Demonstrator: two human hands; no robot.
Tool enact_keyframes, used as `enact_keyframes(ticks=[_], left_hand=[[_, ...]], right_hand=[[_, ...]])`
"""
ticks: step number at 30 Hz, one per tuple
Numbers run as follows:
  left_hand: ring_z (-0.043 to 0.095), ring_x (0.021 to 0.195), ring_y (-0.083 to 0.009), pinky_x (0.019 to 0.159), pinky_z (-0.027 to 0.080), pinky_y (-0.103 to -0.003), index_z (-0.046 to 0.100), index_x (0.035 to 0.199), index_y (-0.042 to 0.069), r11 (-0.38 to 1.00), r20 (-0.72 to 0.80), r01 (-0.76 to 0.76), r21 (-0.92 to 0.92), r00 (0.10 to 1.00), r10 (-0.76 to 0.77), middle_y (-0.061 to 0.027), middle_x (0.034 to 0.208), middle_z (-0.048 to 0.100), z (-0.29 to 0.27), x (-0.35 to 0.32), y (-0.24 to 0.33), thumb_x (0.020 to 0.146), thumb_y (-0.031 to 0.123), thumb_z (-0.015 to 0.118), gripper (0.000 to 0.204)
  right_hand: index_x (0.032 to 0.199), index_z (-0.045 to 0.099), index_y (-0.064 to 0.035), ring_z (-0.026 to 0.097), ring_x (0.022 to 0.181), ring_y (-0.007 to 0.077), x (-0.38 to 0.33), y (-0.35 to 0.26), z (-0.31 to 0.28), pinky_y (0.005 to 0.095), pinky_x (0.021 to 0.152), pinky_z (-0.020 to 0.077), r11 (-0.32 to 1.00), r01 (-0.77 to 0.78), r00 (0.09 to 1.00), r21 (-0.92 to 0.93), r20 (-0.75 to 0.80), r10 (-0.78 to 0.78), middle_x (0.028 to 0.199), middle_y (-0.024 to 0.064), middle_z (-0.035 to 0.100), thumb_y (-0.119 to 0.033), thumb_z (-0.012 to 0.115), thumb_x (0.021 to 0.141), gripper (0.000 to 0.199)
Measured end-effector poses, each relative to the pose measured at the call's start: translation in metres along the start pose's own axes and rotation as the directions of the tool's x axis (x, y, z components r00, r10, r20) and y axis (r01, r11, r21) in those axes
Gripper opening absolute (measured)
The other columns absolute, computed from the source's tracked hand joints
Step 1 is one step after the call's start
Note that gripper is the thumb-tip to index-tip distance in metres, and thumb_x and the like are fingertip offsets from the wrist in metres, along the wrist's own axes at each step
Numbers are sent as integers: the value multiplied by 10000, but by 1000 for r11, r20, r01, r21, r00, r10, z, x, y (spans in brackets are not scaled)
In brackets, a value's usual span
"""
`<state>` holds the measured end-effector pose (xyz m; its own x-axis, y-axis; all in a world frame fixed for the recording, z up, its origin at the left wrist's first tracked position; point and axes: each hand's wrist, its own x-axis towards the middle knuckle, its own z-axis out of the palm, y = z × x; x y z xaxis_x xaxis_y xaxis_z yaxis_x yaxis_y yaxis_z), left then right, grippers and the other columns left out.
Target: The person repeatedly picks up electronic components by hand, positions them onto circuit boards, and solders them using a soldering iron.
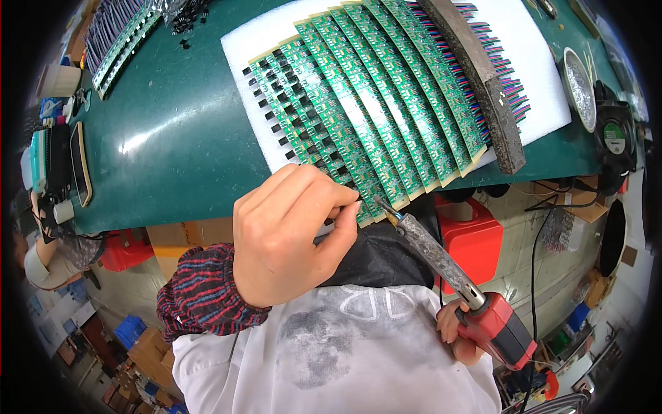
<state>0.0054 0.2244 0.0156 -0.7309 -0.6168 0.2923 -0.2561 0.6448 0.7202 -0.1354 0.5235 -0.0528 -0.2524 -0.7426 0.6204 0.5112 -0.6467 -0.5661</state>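
Several green circuit board strips [386, 114] lie overlapping in rows on a white foam sheet [241, 52]. Small black components [283, 90] stick out along the leftmost strips. My left hand [293, 231] is closed in a pinch at the near end of those strips; what its fingertips hold, if anything, is hidden. Gripped in my right hand [455, 331] is a soldering iron [445, 265] with a red and black handle. Its tip meets or hovers just over the near edge of the boards, right of my left fingertips; contact is unclear.
A heavy grey bar [476, 76] lies across coloured wires [507, 83] right of the boards. Beyond are a round metal dish [578, 90] and a black fan [614, 138]. A phone [81, 164] lies at the left. Red stools [472, 238] stand below the green table [172, 131].
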Motion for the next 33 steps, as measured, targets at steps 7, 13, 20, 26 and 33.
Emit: enact_keyframes(ticks=[7,13,20,26,33], left_hand=[[595,582,-192,510,437,-292,638,756,0,1000,1,-5,0,1000,5,-83,686,626,-2,-1,-2,635,-96,719,174],[594,682,-243,562,473,-329,624,824,34,996,59,-69,57,996,66,-85,768,558,-11,1,3,677,-5,723,181],[605,678,-209,578,494,-325,643,961,6,848,-241,133,513,970,-7,-110,887,622,-93,54,-83,795,9,671,168],[619,696,-221,623,500,-333,657,967,6,831,-175,101,547,984,-4,-106,897,618,-110,77,-151,823,36,655,147],[614,750,-319,662,492,-385,604,886,1,738,65,-147,659,988,138,-133,856,588,-117,86,-159,818,11,616,69]], right_hand=[[766,608,-2,581,552,146,-5,-18,13,272,498,440,835,-413,879,-365,-400,260,646,69,597,-101,869,603,324],[931,543,1,549,522,145,19,3,3,279,491,433,776,-542,760,-324,-582,288,618,51,563,-233,799,678,429],[1122,468,5,513,487,144,42,16,-8,287,483,426,781,-557,723,-282,-628,289,585,29,523,-388,716,765,587],[1287,403,9,481,457,143,48,17,-6,294,476,420,761,-586,708,-278,-633,313,556,10,489,-520,645,840,734],[1334,396,5,441,432,135,68,23,-4,292,459,394,758,-585,718,-288,-619,318,524,-5,439,-581,605,863,780]])
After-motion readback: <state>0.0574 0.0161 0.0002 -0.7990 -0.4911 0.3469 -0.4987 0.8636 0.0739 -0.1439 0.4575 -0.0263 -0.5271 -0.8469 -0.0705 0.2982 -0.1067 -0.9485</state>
